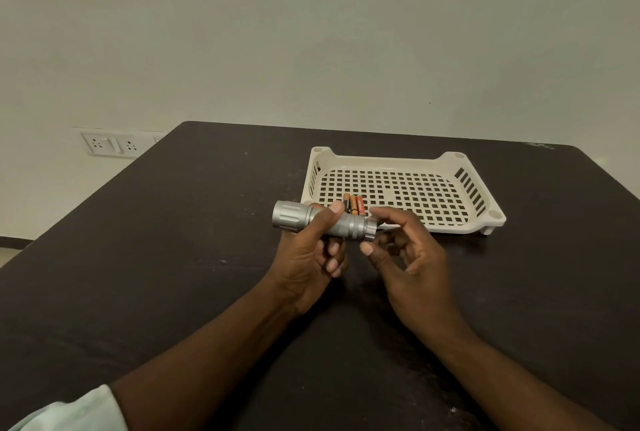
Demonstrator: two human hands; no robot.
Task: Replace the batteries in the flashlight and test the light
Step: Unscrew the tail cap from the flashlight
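Left hand [308, 250] grips the closed flashlight [322, 221] above mid-desk; right hand [405, 250] hovers loosely open at its tail cap. Batteries [353, 204] wait in the tray [485, 222] (swap likely not begun).

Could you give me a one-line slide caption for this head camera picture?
Left hand grips a silver flashlight while the right hand reaches its tail end; batteries wait in a tray.

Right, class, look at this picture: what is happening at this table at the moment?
A person sits at a dark table holding a silver flashlight in the left hand. The right hand is at the flashlight's tail end, fingers loosely curled around the cap. Three small batteries lie in a cream perforated tray just behind the hands. The flashlight looks closed, and no light shows.
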